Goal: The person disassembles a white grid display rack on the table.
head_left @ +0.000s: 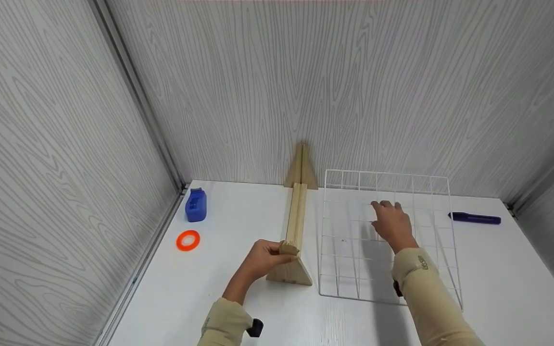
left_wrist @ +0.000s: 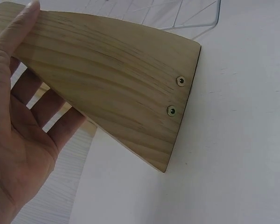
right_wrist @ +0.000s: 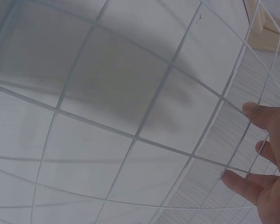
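Left hand (head_left: 263,260) grips wooden stand (head_left: 294,233) end — right hand (head_left: 392,224) flat, apparently touching wire grid (head_left: 354,269)

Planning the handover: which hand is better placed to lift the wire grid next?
Probably the right hand: it already rests on the wire grid. The left hand is busy, gripping the wooden stand.

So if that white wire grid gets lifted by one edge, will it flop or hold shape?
The wire grid looks welded, with straight wires, so probably stiff. It's mostly open squares, so likely light. Its thin wires may slide easily on the smooth white table.
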The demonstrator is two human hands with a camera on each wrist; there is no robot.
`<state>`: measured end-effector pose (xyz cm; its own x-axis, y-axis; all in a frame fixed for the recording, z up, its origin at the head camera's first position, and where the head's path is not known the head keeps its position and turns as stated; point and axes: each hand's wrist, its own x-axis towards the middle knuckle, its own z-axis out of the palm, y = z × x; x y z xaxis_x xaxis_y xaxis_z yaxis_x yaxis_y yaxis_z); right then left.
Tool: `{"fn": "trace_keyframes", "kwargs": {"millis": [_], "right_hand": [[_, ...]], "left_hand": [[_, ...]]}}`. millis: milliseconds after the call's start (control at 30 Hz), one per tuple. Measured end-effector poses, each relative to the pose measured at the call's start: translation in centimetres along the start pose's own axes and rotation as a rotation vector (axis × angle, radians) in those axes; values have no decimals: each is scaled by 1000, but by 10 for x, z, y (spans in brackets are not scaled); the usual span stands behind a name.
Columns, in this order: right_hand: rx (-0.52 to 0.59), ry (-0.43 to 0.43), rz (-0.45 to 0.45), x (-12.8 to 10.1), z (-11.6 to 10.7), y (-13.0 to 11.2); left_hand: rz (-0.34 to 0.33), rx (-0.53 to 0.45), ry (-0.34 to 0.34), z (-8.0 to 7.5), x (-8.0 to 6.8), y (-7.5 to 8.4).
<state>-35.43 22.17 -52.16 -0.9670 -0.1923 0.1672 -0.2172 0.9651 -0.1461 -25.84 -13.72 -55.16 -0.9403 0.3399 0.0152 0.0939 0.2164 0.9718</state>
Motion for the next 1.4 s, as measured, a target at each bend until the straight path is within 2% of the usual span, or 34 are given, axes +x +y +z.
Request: {"fn": "trace_keyframes", "kwargs": {"millis": [467,667,1067,1300,1400], "right_hand": [[-23,-93,0,-2,18,-3],[-72,-137,-5,-4,28,-6],[-112,-134,-26,-9,40,-6],[-114,-190,3,-10,44,-4],[-115,-183,5,-11,46,-3]], "left_hand": [[-9,5,13,-1,-2,-1],[-14,9,24,-1,-3,-1],[8,-14,27,-1,-1,-3],[-10,8,20,0,-1,-3],[-6,8,21,1,-1,-3]]}}
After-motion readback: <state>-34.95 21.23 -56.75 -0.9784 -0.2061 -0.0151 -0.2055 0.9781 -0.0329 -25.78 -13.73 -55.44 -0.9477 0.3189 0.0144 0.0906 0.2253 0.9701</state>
